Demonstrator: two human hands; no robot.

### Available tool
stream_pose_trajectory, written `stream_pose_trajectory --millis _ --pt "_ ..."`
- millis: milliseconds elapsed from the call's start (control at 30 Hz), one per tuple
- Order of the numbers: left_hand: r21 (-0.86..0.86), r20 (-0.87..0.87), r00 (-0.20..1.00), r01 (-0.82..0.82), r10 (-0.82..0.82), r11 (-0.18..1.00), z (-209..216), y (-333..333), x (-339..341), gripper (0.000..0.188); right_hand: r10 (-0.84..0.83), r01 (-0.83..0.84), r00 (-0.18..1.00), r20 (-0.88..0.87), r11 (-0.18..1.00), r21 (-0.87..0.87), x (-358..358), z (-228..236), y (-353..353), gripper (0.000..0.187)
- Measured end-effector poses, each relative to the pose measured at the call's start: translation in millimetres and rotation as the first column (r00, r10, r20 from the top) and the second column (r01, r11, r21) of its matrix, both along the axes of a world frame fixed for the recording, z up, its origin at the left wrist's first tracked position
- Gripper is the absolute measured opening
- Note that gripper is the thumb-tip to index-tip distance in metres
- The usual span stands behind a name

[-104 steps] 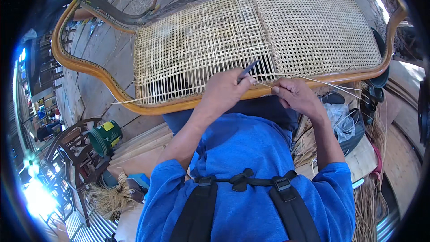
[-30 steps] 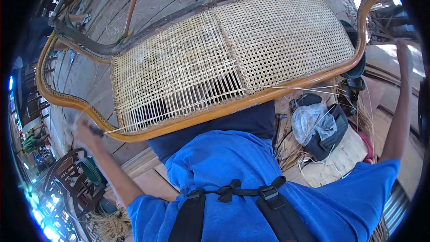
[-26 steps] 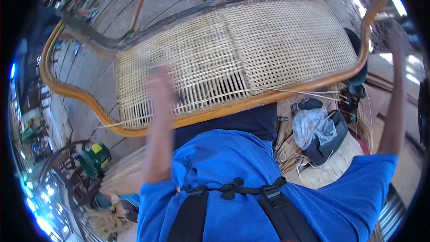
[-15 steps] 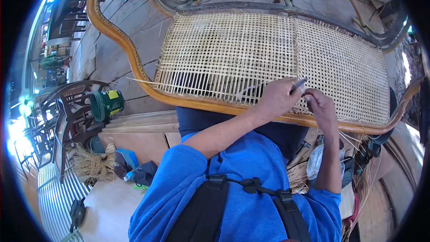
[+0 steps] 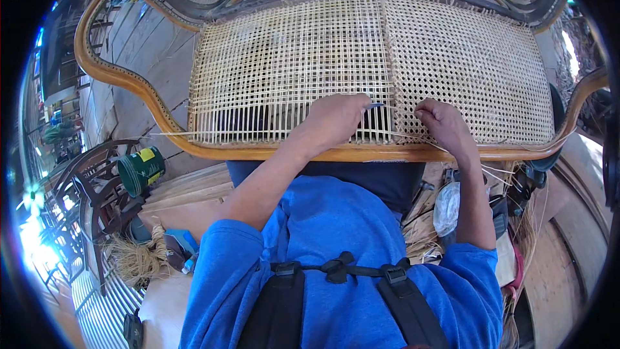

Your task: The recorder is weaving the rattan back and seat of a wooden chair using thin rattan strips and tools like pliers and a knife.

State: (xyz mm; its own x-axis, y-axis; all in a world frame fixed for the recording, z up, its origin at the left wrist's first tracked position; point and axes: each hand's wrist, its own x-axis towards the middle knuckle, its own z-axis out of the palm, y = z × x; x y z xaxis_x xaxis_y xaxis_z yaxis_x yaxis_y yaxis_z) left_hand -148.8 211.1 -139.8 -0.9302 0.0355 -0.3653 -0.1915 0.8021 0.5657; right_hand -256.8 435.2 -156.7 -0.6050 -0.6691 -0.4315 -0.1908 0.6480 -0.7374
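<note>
A cane-weave panel (image 5: 303,45) is stretched in a curved, orange-brown wooden frame (image 5: 258,153) across my lap. Its right section has a close weave with small holes; lower down on the left section the strands run loosely. My left hand (image 5: 332,119) is closed over the lower part of the left section, gripping a slim dark pointed tool (image 5: 374,106) whose tip points right. To its right, just past the middle seam, my right hand (image 5: 445,128) hovers at the close weave with fingertips pinched; what they hold is too small to tell. A loose cane strand (image 5: 169,134) sticks out past the left rail.
At left lie a green bucket (image 5: 141,171) on its side, dark wooden chair frames (image 5: 97,200) and a bundle of fibre strands (image 5: 139,258). Planks (image 5: 184,187) are stacked beside me. A clear plastic bag (image 5: 446,209) and loose cane ends are at my right.
My hands, close together before, have moved apart, the left going leftward with the tool. The view has shifted, so the panel appears further left and higher.
</note>
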Motion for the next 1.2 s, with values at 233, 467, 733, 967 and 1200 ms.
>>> stream_pose_trajectory --millis 233,467,733,967,1200 --pt "-0.266 0.079 0.992 0.120 -0.102 0.956 8 27 -26 0.014 -0.191 0.190 0.981 0.039 0.981 0.034 14 -7 2 0.021" --pt "-0.274 0.361 0.904 0.338 -0.229 0.901 14 41 -40 0.018 -0.173 0.169 0.983 0.061 0.983 0.067 17 -11 -1 0.024" --pt "-0.256 0.220 0.975 0.088 -0.031 0.963 8 38 -25 0.037 -0.071 0.075 0.997 -0.032 0.987 0.140 17 -15 -7 0.026" --pt "-0.247 0.260 0.965 0.090 -0.023 0.965 1 35 -20 0.041 -0.051 0.066 0.994 -0.100 0.987 0.148 18 -22 -4 0.026" --pt "-0.260 0.186 0.983 0.059 -0.010 0.964 2 38 -17 0.033 0.070 -0.003 0.966 -0.248 0.965 0.261 24 -15 -20 0.026"
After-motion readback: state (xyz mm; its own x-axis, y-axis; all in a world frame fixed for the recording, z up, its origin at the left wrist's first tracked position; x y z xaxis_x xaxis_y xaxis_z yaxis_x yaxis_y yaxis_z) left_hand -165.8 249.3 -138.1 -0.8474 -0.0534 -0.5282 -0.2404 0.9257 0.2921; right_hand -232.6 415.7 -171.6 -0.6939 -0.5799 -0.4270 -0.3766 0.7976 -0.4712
